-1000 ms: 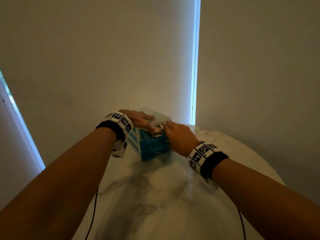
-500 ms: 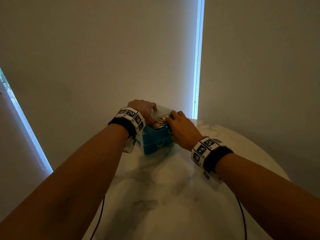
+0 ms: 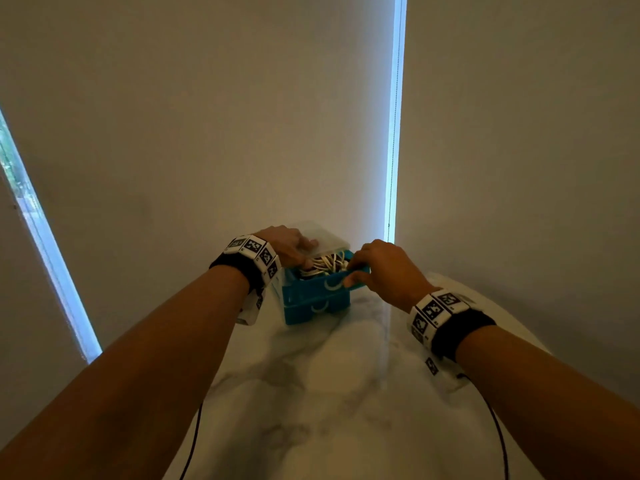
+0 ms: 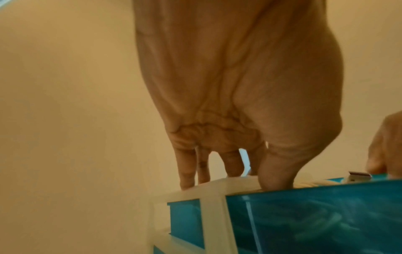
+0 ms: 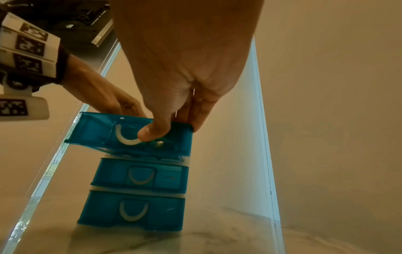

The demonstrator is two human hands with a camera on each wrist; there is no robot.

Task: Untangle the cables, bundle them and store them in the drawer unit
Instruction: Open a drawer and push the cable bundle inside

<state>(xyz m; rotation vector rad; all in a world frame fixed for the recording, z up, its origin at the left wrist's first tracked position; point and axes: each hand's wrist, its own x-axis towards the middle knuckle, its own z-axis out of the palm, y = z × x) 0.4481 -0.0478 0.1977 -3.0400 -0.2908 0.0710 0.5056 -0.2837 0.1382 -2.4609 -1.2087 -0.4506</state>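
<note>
A small blue drawer unit (image 3: 313,308) with a white frame stands at the far edge of the marble table (image 3: 311,393). Its top drawer (image 3: 325,282) is pulled out and holds a bundle of pale cables (image 3: 327,263). My left hand (image 3: 289,245) rests its fingers (image 4: 187,178) on the unit's white top (image 4: 213,187), and its thumb (image 4: 276,177) presses down onto the cables. My right hand (image 3: 381,271) pinches the top drawer's front wall (image 5: 97,132), thumb (image 5: 152,132) outside by the white handle (image 5: 124,139), fingers inside. A white plug (image 4: 359,176) shows above the rim.
Both lower drawers (image 5: 139,175) (image 5: 132,209) are closed. Pale blinds hang close behind the unit, with a bright gap (image 3: 393,133) between them. Thin black wires (image 3: 192,441) run back from my wristbands along both arms.
My right hand has moved off the cables to the top drawer's front wall. The drawer now stands further out with the cables in plain sight. My left hand has slid back on the unit's top.
</note>
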